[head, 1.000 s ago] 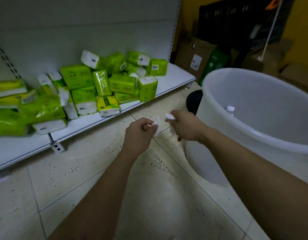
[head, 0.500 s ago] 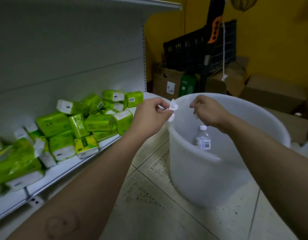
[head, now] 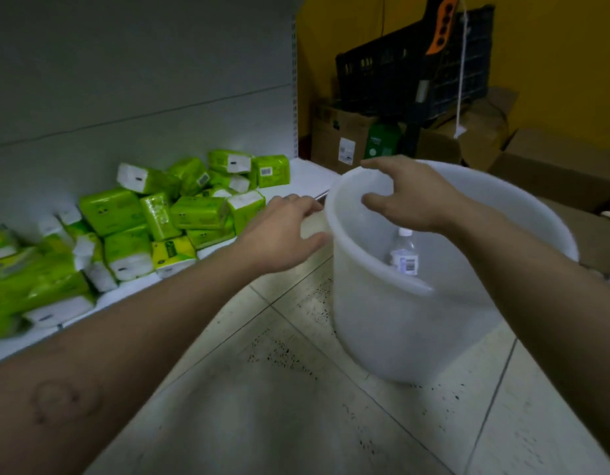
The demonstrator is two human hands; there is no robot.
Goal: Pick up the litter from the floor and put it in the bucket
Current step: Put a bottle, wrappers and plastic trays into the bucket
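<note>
At frame centre the left hand hangs just outside the bucket rim, its grip spread wide and empty. The right hand hovers over the bucket mouth, fingers splayed, holding nothing. A bottle leans inside the bucket, right of centre. No paper litter shows; green packs crowd the shelf at left.

bare forearms; faint ring mark on left
</note>
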